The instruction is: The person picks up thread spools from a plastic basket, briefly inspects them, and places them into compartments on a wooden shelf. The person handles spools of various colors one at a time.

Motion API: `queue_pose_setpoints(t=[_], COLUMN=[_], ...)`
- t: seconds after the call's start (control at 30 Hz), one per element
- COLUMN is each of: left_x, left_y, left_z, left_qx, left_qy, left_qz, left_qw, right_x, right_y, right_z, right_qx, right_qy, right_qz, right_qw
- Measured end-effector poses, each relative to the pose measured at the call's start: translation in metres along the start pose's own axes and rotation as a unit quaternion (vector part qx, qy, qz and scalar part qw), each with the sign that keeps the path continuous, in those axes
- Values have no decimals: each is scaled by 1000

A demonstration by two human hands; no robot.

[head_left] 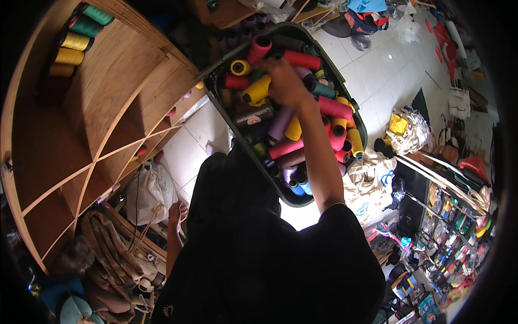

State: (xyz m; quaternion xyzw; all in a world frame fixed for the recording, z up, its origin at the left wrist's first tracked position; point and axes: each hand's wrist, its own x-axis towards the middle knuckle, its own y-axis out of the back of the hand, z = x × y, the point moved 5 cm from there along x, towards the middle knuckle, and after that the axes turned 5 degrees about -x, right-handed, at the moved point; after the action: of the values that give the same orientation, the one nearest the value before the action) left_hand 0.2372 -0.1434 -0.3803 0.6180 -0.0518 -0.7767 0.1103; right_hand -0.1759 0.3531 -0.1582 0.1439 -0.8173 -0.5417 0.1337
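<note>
A dark green rectangular bin (222, 113) is heaped with thread spools in red, yellow, purple, teal and blue. My right hand (286, 83) reaches into its far part, over the spools. Beside its fingers lies a yellow spool (257, 90), with a red spool (259, 49) standing just beyond. The fingertips are blurred and partly hidden among the spools, so any grip is unclear. Low on the left, my left hand (176, 212) hangs with curled fingers and nothing visible in them, near a white plastic bag (150, 194).
A wooden shelf unit (116, 108) fills the left, with green spools (86, 24) and yellow spools (73, 46) in its upper compartment. Brown cloth (105, 254) lies below it. To the right are a cream printed bag (369, 181), a stuffed clear bag (410, 132) and crowded racks of small goods.
</note>
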Motion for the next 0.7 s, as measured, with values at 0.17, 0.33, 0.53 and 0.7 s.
queue_pose_setpoints(t=[0.17, 0.33, 0.53, 0.7], left_x=[-1, -4, -7, -9], left_y=[-6, -8, -10, -17], left_z=[42, 83, 84, 64], left_qx=[23, 31, 29, 28], left_qy=[-11, -51, -60, -17], left_qz=[5, 5, 4, 9], left_qw=[1000, 998, 998, 999], right_x=[-12, -9, -10, -14], right_y=[-38, -27, 2, -25], right_z=[-31, -25, 1, -7], right_qx=[-76, -104, 134, 317], right_qy=[-19, -32, -89, -150], right_qz=[-205, -186, 12, 115], right_qw=[976, 976, 987, 929])
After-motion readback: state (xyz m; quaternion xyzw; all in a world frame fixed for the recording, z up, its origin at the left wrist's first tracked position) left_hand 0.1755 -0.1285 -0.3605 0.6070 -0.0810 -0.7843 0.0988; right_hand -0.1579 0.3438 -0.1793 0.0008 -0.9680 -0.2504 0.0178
